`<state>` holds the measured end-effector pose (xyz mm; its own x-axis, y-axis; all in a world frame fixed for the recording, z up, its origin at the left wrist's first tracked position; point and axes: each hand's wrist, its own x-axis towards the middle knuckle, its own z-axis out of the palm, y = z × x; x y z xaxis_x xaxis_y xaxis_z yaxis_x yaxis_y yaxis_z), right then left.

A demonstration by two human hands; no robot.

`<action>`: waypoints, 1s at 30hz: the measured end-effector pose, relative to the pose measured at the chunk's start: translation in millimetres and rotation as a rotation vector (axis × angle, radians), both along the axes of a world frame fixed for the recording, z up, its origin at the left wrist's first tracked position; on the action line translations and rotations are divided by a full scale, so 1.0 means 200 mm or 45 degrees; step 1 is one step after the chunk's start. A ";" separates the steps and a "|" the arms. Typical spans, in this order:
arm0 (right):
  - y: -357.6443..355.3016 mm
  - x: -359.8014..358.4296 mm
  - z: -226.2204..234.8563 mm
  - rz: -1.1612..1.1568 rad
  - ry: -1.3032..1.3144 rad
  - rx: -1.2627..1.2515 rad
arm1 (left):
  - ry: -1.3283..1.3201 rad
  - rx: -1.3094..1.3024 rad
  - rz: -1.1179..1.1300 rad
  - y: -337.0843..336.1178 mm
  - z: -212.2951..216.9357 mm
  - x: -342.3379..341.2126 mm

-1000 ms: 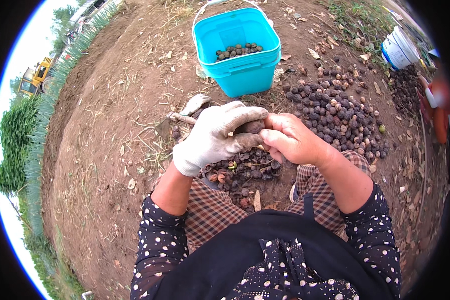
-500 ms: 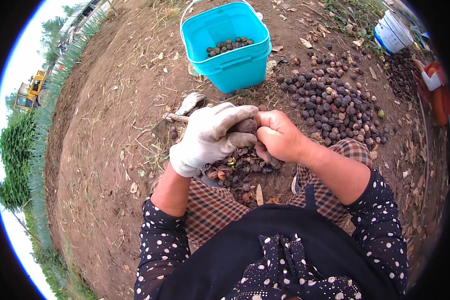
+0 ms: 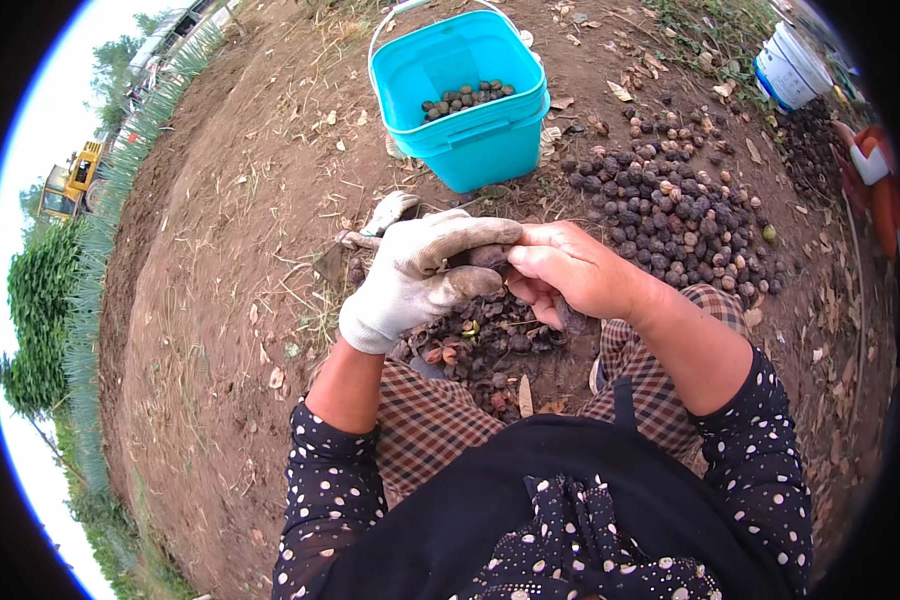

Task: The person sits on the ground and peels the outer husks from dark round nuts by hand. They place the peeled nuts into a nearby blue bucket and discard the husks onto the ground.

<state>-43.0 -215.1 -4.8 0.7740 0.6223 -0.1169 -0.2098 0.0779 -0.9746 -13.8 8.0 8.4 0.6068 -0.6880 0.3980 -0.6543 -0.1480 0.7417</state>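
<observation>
Head view: the gloved left hand [image 3: 420, 275] and bare right hand [image 3: 570, 272] both close around one dark nut [image 3: 488, 256], above the husk pile [image 3: 480, 345]; turquoise bucket [image 3: 460, 100] stands beyond the hands

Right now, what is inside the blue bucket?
The blue bucket holds a small heap of dark round nuts against its far wall; bare blue floor shows around them. The near wall hides the bottom's front part.
</observation>
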 end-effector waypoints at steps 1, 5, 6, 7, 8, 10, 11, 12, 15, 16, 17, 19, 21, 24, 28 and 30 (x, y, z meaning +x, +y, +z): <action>0.00 -0.01 0.00 0.000 -0.018 -0.010 | -0.125 0.056 -0.017 -0.02 0.03 0.00; 0.01 -0.02 -0.04 0.002 0.005 0.043 | -0.193 0.090 0.003 -0.04 0.02 -0.01; 0.01 -0.02 -0.05 -0.001 0.053 0.056 | -0.221 0.098 0.009 -0.04 0.01 -0.02; 0.02 -0.03 -0.07 -0.005 0.102 0.070 | -0.248 0.106 0.015 -0.04 0.01 -0.02; 0.02 -0.03 -0.08 -0.008 0.152 0.085 | -0.268 0.124 0.031 -0.04 0.00 -0.02; 0.03 -0.04 -0.07 -0.020 0.211 0.147 | -0.305 0.160 0.063 -0.04 -0.01 -0.03; 0.04 -0.04 -0.07 -0.025 0.242 0.179 | -0.306 0.168 0.070 -0.04 -0.01 -0.04; 0.06 -0.05 -0.09 -0.058 0.298 0.170 | -0.306 0.176 0.078 -0.05 -0.01 -0.05; 0.10 -0.07 -0.14 -0.147 0.461 0.207 | -0.339 0.114 0.088 -0.06 -0.01 -0.05; 0.10 -0.07 -0.13 -0.114 0.433 0.251 | -0.359 0.077 0.105 -0.06 -0.02 -0.04; 0.10 -0.06 -0.10 -0.081 0.404 0.293 | -0.279 0.023 0.116 -0.04 -0.02 -0.02; 0.08 -0.07 -0.08 -0.055 0.347 0.350 | 0.089 -0.168 0.114 0.00 -0.06 0.00; 0.05 -0.05 -0.06 -0.027 0.255 0.289 | 0.500 -0.345 0.155 -0.03 -0.06 -0.06; 0.03 -0.04 -0.02 -0.004 0.143 0.219 | 0.703 -0.468 0.193 -0.03 -0.04 -0.09; 0.01 -0.03 0.00 -0.255 -0.277 -0.074 | 0.768 -0.473 0.150 -0.04 -0.02 -0.06; 0.02 -0.02 -0.01 -0.443 -0.713 -0.207 | 0.793 -0.488 0.104 -0.04 -0.02 -0.06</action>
<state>-47.1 -211.5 -7.5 0.8968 0.3347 0.2894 0.3412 -0.1070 -0.9339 -25.8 -0.7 4.2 0.8422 -0.5129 0.1665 -0.0927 0.1665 0.9817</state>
